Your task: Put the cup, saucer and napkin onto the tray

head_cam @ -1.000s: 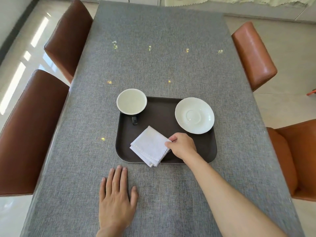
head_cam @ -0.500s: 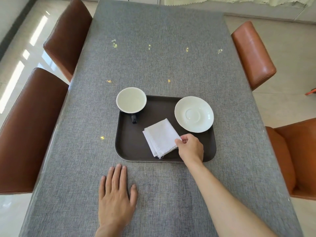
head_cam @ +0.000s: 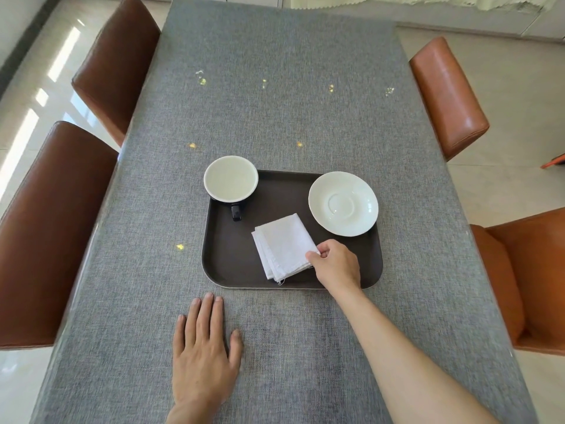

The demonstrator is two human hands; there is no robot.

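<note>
**White napkin pinched on dark tray**

Dark brown tray [head_cam: 220, 258] lying on grey woven tablecloth [head_cam: 281, 87]. Folded white napkin [head_cam: 282, 246] flat on tray's near middle, right corner pinched between thumb and fingers of right hand [head_cam: 336, 266]. Black cup [head_cam: 230, 182] with pale inside at tray's far left corner, handle toward camera. White saucer [head_cam: 343, 204] at far right corner, apart from napkin. Left hand [head_cam: 203, 353] spread flat, palm down, on cloth, near tray's front edge, holding nothing. Brown leather chairs [head_cam: 55, 228] along both sides.

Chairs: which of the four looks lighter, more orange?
The far chair on the right; the two chairs on the left look darker brown.
</note>
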